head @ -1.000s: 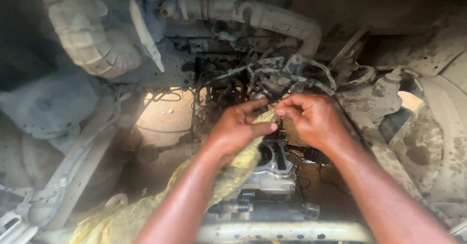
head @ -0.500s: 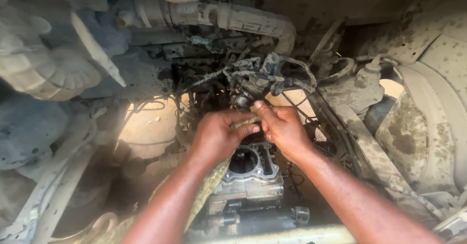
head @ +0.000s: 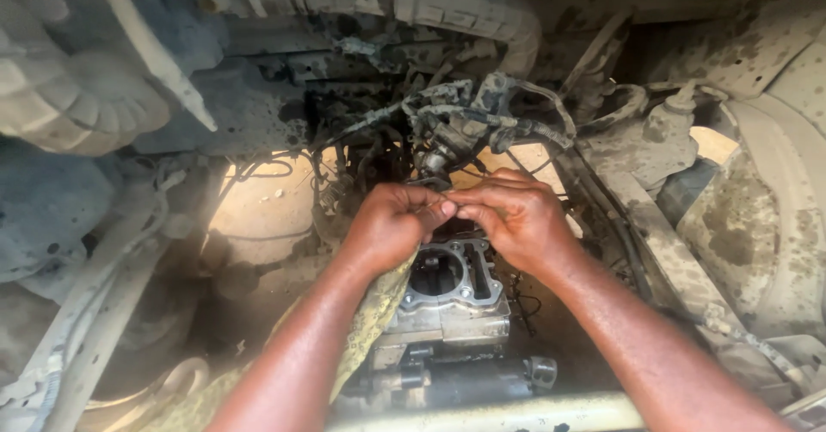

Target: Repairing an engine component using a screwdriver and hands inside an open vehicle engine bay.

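My left hand (head: 391, 225) and right hand (head: 516, 221) meet fingertip to fingertip above an open engine cylinder block (head: 447, 290), pinching a yellowish rag (head: 370, 324) that trails under my left forearm.

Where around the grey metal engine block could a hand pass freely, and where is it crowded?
Open gaps: left of the grey metal engine block, towards the dusty frame rail, and behind the tangled grey cables. Crowded: where the left hand and right hand meet below those cables, and right, against the dirty wheel arch.
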